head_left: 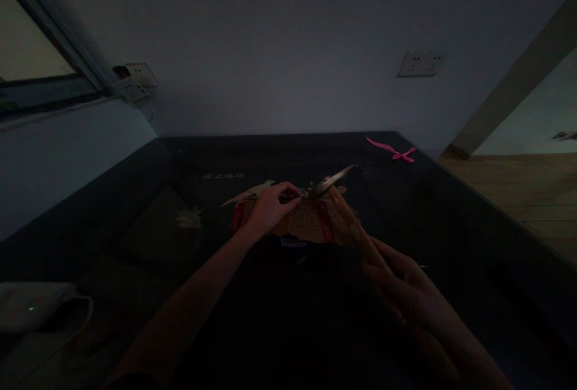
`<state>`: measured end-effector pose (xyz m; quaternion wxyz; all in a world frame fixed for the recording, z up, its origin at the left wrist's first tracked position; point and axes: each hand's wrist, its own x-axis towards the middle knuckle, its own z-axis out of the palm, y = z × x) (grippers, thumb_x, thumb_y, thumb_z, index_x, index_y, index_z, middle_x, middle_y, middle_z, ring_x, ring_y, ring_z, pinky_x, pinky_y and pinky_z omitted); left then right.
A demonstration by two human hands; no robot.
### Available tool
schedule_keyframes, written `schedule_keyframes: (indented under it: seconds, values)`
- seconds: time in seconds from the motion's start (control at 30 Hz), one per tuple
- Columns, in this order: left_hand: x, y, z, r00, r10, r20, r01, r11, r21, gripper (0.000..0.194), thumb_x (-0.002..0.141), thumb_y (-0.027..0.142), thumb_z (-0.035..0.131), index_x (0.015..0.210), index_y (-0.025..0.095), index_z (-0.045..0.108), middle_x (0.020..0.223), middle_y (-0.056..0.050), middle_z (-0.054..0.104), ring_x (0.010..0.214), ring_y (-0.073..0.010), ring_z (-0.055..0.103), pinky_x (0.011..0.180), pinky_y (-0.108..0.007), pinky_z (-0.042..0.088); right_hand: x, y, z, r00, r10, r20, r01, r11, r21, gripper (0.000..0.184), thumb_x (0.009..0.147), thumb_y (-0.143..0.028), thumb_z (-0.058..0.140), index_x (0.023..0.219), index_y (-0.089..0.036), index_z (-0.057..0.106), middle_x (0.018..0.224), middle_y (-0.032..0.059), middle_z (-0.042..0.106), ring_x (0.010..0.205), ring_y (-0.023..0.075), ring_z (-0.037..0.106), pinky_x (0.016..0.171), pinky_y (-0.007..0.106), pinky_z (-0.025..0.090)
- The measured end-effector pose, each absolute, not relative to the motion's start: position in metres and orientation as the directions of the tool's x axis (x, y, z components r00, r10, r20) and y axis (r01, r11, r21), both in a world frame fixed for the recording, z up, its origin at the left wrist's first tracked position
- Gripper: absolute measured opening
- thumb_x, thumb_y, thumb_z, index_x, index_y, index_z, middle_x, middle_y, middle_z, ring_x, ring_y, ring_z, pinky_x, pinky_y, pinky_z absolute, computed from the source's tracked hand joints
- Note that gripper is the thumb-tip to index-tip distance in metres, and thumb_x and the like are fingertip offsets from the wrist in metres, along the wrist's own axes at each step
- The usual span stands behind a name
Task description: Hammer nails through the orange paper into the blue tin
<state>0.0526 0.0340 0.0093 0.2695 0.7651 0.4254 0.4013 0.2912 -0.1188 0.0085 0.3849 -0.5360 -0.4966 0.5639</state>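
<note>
My right hand [401,285] is wrapped round the wooden handle of a claw hammer [349,216], whose dark metal head is up and to the left. Just left of that head, my left hand [269,207] pinches thumb and forefinger together. Whatever is between those fingertips is too small and dim to make out. Under the left hand and hammer head lies a tan, dotted, flat-looking piece with red bands [309,222]. My left hand and the hammer partly cover it. A small pale label [293,243] shows at its near edge.
A dark table [293,330] stands against a wall. Thin shiny slivers [301,259] lie in front of the dotted piece. A pink ribbon [399,155] is at the back right, a white device [33,306] with a cable at the left. Sockets [421,64] are on the wall.
</note>
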Motion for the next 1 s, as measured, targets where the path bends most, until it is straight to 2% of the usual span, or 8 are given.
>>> schedule_keyframes:
  seconds: [0.1, 0.3, 0.43, 0.6, 0.73, 0.87, 1.0]
  values:
    - [0.052, 0.034, 0.009, 0.311, 0.865, 0.394, 0.430, -0.498, 0.753, 0.001, 0.078, 0.016, 0.063, 0.078, 0.016, 0.064, 0.077, -0.002, 0.069, 0.075, -0.0160, 0.065, 0.072, -0.028, 0.052, 0.292, -0.116, 0.026, -0.086, 0.977, -0.195, 0.192, -0.176, -0.965, 0.063, 0.085, -0.043, 0.061, 0.141, -0.018, 0.044, 0.052, -0.0092, 0.046, 0.034, 0.0065, 0.038, 0.030, 0.015, 0.032]
    - [0.052, 0.036, 0.006, 0.302, 0.867, 0.397, 0.472, -0.498, 0.728, 0.003, 0.076, 0.014, 0.065, 0.079, 0.016, 0.065, 0.078, -0.002, 0.070, 0.074, -0.0161, 0.066, 0.071, -0.028, 0.052, 0.290, -0.110, 0.064, -0.083, 0.994, -0.074, 0.288, -0.047, -0.957, 0.055, 0.081, -0.035, 0.067, 0.134, -0.026, 0.056, 0.060, -0.0034, 0.060, 0.051, 0.0149, 0.058, 0.040, 0.020, 0.046]
    - [0.051, 0.038, 0.002, 0.308, 0.862, 0.404, 0.455, -0.506, 0.733, 0.004, 0.077, 0.013, 0.065, 0.080, 0.016, 0.066, 0.079, -0.002, 0.071, 0.074, -0.0163, 0.066, 0.071, -0.027, 0.051, 0.282, -0.106, 0.068, -0.127, 0.985, -0.121, 0.326, -0.074, -0.943, 0.056, 0.078, -0.032, 0.068, 0.132, -0.025, 0.058, 0.048, -0.0053, 0.057, 0.043, 0.0165, 0.056, 0.036, 0.023, 0.046]
    - [0.051, 0.040, -0.002, 0.313, 0.859, 0.406, 0.461, -0.511, 0.725, 0.005, 0.080, 0.015, 0.064, 0.084, 0.017, 0.066, 0.083, -0.003, 0.072, 0.077, -0.0171, 0.067, 0.074, -0.029, 0.052, 0.277, -0.108, 0.069, -0.113, 0.986, -0.126, 0.321, -0.084, -0.943, 0.058, 0.079, -0.032, 0.067, 0.135, -0.026, 0.056, 0.047, -0.0061, 0.057, 0.035, 0.0143, 0.050, 0.033, 0.024, 0.044]
    - [0.051, 0.041, -0.004, 0.312, 0.864, 0.396, 0.477, -0.502, 0.721, 0.005, 0.081, 0.016, 0.065, 0.085, 0.017, 0.066, 0.085, -0.003, 0.072, 0.078, -0.0173, 0.067, 0.074, -0.028, 0.052, 0.276, -0.109, 0.068, -0.108, 0.988, -0.113, 0.324, -0.072, -0.943, 0.059, 0.077, -0.033, 0.068, 0.134, -0.026, 0.057, 0.054, -0.0046, 0.062, 0.037, 0.0134, 0.050, 0.033, 0.022, 0.042]
    - [0.051, 0.041, -0.004, 0.312, 0.863, 0.398, 0.501, -0.505, 0.703, 0.007, 0.080, 0.016, 0.065, 0.088, 0.016, 0.066, 0.086, -0.004, 0.073, 0.080, -0.0188, 0.068, 0.074, -0.029, 0.051, 0.273, -0.110, 0.066, -0.095, 0.987, -0.127, 0.353, -0.086, -0.932, 0.057, 0.077, -0.033, 0.068, 0.132, -0.023, 0.058, 0.052, -0.0052, 0.060, 0.036, 0.0121, 0.049, 0.031, 0.021, 0.039]
    - [0.051, 0.039, -0.003, 0.308, 0.865, 0.397, 0.486, -0.501, 0.716, 0.004, 0.081, 0.016, 0.064, 0.085, 0.015, 0.066, 0.083, -0.004, 0.072, 0.077, -0.0172, 0.068, 0.073, -0.028, 0.052, 0.272, -0.111, 0.065, -0.089, 0.992, -0.093, 0.316, -0.060, -0.947, 0.056, 0.077, -0.032, 0.069, 0.132, -0.026, 0.059, 0.056, -0.0031, 0.064, 0.044, 0.0156, 0.057, 0.035, 0.022, 0.045]
